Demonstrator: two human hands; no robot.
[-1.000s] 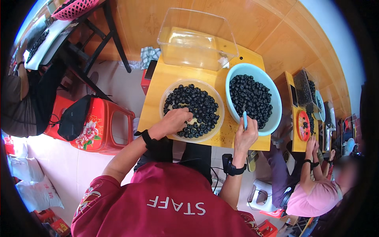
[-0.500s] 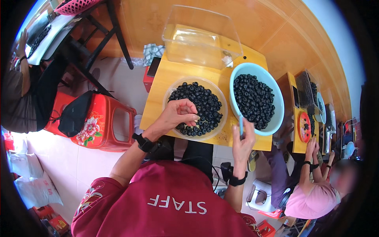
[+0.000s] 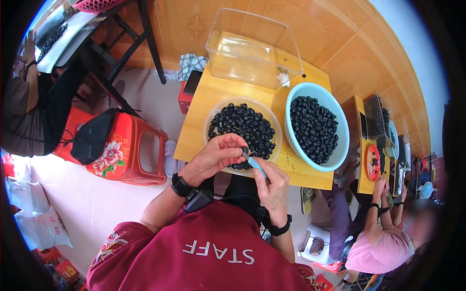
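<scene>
My left hand (image 3: 213,157) pinches a small black ring-shaped piece (image 3: 244,151) between thumb and fingers. In my right hand (image 3: 273,190) is a small blue-handled knife (image 3: 257,167), its short blade tip against that piece. Both hands meet over the near edge of a shallow, round clear tub (image 3: 209,107), which holds many similar black ring pieces (image 3: 242,123). To its right stands a light-blue basin (image 3: 294,145) holding a larger heap of the same pieces.
A clear rectangular box (image 3: 252,70) stands at the back of the yellow wooden table (image 3: 194,128), near the wall. A red stool (image 3: 138,150) stands at left. Co-workers sit to the left and right; the right one has a red tray (image 3: 373,162).
My right hand has swung left from beside the blue basin, bringing the knife to my left hand. The left hand has lowered slightly and now shows a black ring piece in its fingertips.
</scene>
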